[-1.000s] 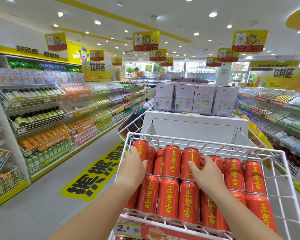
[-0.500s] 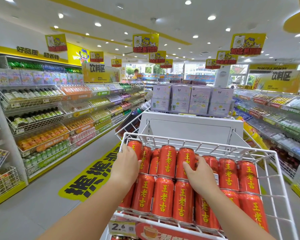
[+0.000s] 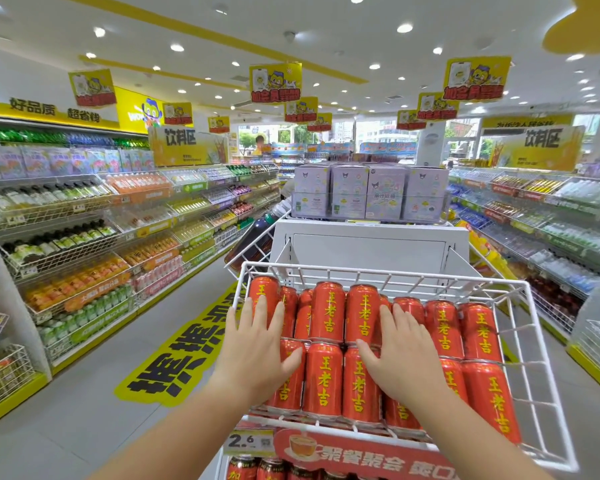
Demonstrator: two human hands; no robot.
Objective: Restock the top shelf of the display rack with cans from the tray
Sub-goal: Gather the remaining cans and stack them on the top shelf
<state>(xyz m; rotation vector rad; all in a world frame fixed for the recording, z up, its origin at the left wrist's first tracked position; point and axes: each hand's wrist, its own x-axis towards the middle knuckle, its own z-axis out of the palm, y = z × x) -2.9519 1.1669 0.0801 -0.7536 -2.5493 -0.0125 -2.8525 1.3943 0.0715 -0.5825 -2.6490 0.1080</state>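
Cans: red metal drink cans with yellow lettering (image 3: pixel 326 317) packed side by side in near and far rows, touching, inside the white wire basket shelf (image 3: pixel 378 271).
Left hand (image 3: pixel 257 355): flat, fingers straight and spread, resting on the cans at the shelf's left end; it grips nothing.
Right hand (image 3: pixel 400 358): flat, fingers straight, resting on cans near the middle of the rows.
Below shelf: white price tag (image 3: pixel 246 441) beside a red printed banner (image 3: pixel 361 459).
Far: lilac cartons (image 3: pixel 368 194) on a white stand (image 3: pixel 368 244).
Left: wire racks of bottled drinks (image 3: pixel 84 237).
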